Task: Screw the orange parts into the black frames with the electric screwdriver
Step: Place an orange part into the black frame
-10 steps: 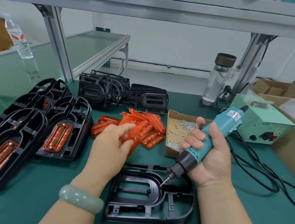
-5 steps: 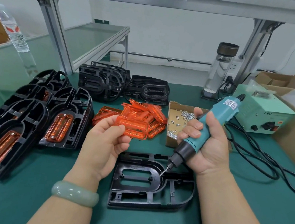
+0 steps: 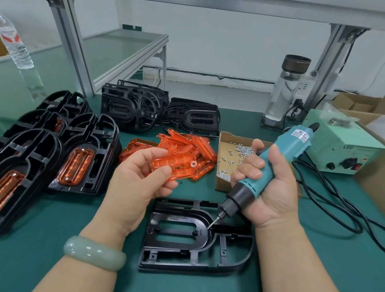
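Observation:
My left hand (image 3: 138, 178) holds one orange part (image 3: 176, 165) between thumb and fingers, lifted above the green mat in front of the orange pile (image 3: 187, 145). A black frame (image 3: 193, 235) lies flat on the mat below, its slot empty. My right hand (image 3: 268, 188) grips the teal electric screwdriver (image 3: 277, 166), tilted, with its bit tip (image 3: 210, 225) just over the frame's curved rib. An open cardboard box of screws (image 3: 234, 158) sits behind the screwdriver.
Black frames with orange parts fitted (image 3: 77, 160) are stacked at the left. Empty black frames (image 3: 157, 110) stand at the back. A green power supply (image 3: 338, 150) and its black cables (image 3: 334, 210) lie right, beside a cardboard box (image 3: 382, 174). A glass bottle (image 3: 285, 91) stands behind.
My left hand has picked one orange part out of the pile and drawn it back toward me, turning it flat. The screwdriver has stayed over the frame.

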{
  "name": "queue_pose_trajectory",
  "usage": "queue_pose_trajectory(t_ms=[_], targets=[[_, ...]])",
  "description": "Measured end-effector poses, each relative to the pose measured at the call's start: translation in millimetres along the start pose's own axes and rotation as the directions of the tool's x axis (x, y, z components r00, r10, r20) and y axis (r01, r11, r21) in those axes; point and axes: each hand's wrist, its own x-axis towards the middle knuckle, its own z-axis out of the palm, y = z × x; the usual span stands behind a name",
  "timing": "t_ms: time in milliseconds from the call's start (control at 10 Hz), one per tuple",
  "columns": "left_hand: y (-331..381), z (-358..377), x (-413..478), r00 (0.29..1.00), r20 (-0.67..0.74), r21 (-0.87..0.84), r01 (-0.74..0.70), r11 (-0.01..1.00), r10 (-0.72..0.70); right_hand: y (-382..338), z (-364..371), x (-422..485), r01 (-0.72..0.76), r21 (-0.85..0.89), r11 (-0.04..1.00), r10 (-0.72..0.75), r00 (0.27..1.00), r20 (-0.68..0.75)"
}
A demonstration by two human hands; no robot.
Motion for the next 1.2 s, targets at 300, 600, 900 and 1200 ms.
queue_pose_trajectory(t_ms=[300, 600, 900, 1200], targets=[[-4, -1, 1, 1.0, -0.018, 0.075, -0.017, 0.997, 0.019, -1, 0, 0, 0.025, -0.004, 1.0, -0.025, 1.0, -0.001], [8, -11, 4, 0.996, 0.027, 0.365, -0.085, 0.927, 0.08, -2, 1, 0, 0.023, -0.002, 1.0, -0.023, 1.0, -0.021], [15, -15, -13, 0.958, 0.24, 0.766, -0.087, 0.637, -0.157, -4, 0, 2, 0.029, 0.012, 1.0, -0.028, 0.999, -0.015], [8, -11, -14, 0.952, 0.275, 0.844, -0.171, 0.508, -0.136, -2, 2, 0, 0.031, 0.018, 0.999, -0.031, 0.999, -0.013]])
